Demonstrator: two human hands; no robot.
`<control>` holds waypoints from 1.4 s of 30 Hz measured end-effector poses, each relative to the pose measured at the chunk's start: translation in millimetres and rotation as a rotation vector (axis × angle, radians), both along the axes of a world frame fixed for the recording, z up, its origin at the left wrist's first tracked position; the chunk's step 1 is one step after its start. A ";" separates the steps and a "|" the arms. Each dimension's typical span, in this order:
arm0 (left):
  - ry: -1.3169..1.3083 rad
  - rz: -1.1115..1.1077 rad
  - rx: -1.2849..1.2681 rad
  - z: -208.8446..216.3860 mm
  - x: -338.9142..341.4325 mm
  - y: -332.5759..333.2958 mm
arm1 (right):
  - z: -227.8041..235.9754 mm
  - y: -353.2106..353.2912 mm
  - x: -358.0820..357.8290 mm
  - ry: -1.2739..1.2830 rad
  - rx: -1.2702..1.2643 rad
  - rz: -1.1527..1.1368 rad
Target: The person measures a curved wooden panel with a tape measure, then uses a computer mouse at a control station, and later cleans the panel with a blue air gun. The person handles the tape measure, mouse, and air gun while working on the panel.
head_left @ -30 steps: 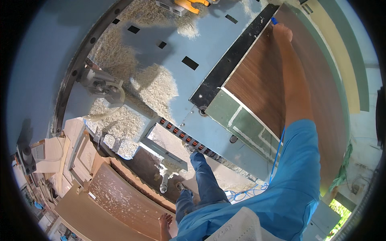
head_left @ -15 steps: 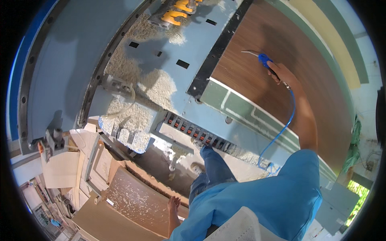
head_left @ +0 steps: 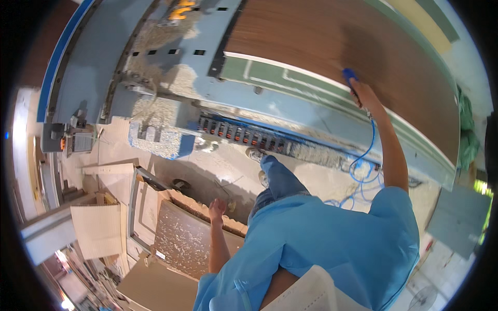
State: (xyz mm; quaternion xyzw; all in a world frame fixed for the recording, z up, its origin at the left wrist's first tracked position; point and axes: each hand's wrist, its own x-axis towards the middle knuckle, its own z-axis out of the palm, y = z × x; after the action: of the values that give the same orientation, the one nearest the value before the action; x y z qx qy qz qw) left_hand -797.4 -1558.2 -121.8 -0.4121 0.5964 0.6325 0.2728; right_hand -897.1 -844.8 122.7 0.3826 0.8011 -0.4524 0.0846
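Note:
My right hand [head_left: 366,95] is wrapped round a blue air blow gun [head_left: 348,75], held over the brown wood-grain panel [head_left: 306,32] on the machine bed. From the grip a thin blue air hose [head_left: 373,139] drops past my forearm toward the floor. The gun's nozzle tip is too blurred to make out. My left hand [head_left: 217,209] hangs in the air with loosely bent fingers and nothing visible in it. Beneath and beside that hand lies a brown board [head_left: 189,233] strewn with pale chips.
Pale shavings [head_left: 179,80] cover part of the blue-grey machine bed [head_left: 207,78]. Orange clips [head_left: 181,9] sit at its far end. A slotted cable chain [head_left: 244,136] runs along its near side. Hose loops [head_left: 358,194] lie on the floor. Wood offcuts [head_left: 96,230] stand at the left.
My view has shifted along the machine, so the panel and bed sit higher and farther left. The blow gun is nearer the panel's front edge. My left hand has risen and come forward.

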 end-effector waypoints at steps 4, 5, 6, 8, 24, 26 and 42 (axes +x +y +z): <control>-0.019 -0.030 0.009 5.9 33.4 15.9 | -30.0 -7.6 146.5 -0.058 0.042 -0.078; -0.092 -0.027 -0.005 4.3 43.4 21.4 | -37.2 -0.4 187.2 0.002 0.028 -0.114; -0.085 -0.090 -0.011 3.3 54.7 24.6 | -45.2 8.3 229.7 -0.046 0.099 -0.262; -0.121 -0.179 -0.033 -0.2 75.4 28.7 | -63.7 29.3 307.2 -0.039 0.180 -0.452; 1.049 -1.284 -0.369 39.8 37.6 467.7 | -78.3 154.1 482.6 0.540 -0.631 -0.666; 1.062 -1.164 -0.085 83.1 33.4 551.7 | -73.4 157.2 456.1 0.559 -0.676 -0.433; 1.327 -1.221 -0.759 98.7 -70.5 907.8 | -81.6 300.6 193.5 0.532 -0.823 -0.536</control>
State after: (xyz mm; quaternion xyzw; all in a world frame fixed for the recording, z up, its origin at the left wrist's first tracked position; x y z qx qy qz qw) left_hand -867.9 -650.4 -23.1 0.3467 0.9035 0.2518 0.0115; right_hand -703.6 -544.1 41.1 0.3807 0.4268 -0.8146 -0.0961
